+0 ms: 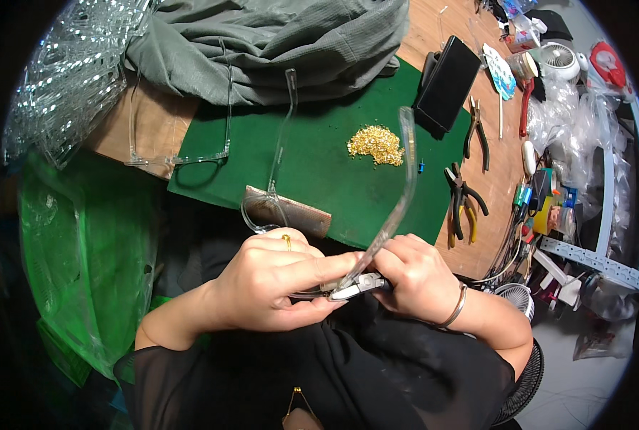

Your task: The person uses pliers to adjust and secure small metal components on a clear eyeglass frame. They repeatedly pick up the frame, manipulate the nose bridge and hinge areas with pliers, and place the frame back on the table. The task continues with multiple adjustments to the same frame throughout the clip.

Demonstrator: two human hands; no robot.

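My left hand grips a clear plastic eyeglass frame close to my chest; one temple arm rises up and to the right, and the other arm reaches over the mat. My right hand holds small pliers whose metal jaws pinch the frame at the hinge, right beside my left fingers. A ring is on my left hand and a bangle on my right wrist. A pile of tiny gold parts lies on the green mat.
Another clear frame lies at the mat's left edge. A grey cloth covers the back. A stack of clear frames sits far left above a green bag. Two pliers, a black case and clutter fill the right.
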